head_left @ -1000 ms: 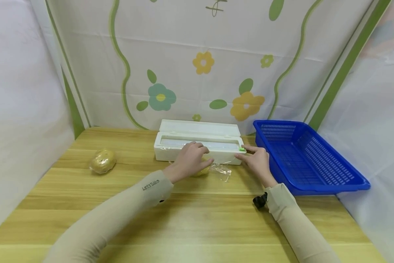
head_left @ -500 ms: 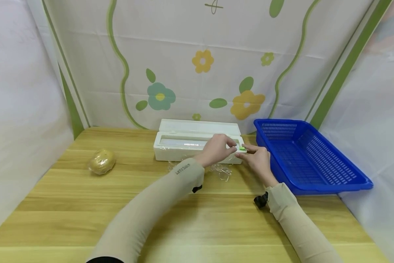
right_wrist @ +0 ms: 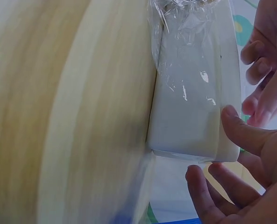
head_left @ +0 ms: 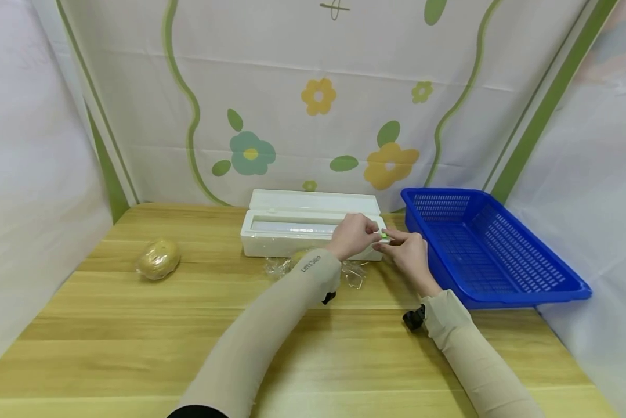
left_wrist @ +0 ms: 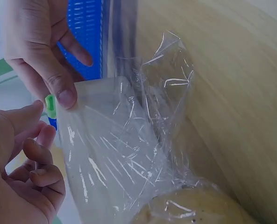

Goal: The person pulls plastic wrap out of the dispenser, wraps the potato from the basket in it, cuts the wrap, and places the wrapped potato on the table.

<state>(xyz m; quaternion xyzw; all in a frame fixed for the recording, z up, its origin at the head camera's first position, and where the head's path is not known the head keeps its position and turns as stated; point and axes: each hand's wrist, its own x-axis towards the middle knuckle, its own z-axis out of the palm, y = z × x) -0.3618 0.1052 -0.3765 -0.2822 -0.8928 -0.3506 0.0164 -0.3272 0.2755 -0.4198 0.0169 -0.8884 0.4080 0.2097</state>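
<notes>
A white cling film dispenser [head_left: 268, 244] lies at the table's back, lid raised, film hanging over its front. My right hand [head_left: 409, 255] grips its right end, thumb [right_wrist: 243, 133] on the top edge and other fingers around the end. My left hand [head_left: 351, 235] reaches over the dispenser, fingers loosely bent, fingertips right at the small green slider [left_wrist: 50, 106]. In front of the dispenser, a potato [left_wrist: 194, 210] lies under the loose clear film [left_wrist: 168, 88]; my left sleeve partly hides it in the head view. Another potato [head_left: 158, 259], wrapped in film, sits on the left.
A blue plastic basket [head_left: 469, 290] stands at the right, close beside my right hand. The wooden table [head_left: 135, 337] ends against a printed cloth backdrop [head_left: 292, 52], with white cloth at both sides.
My left hand has moved right along the dispenser to the green slider, uncovering part of the film roll. My right hand has stayed at the dispenser's right end.
</notes>
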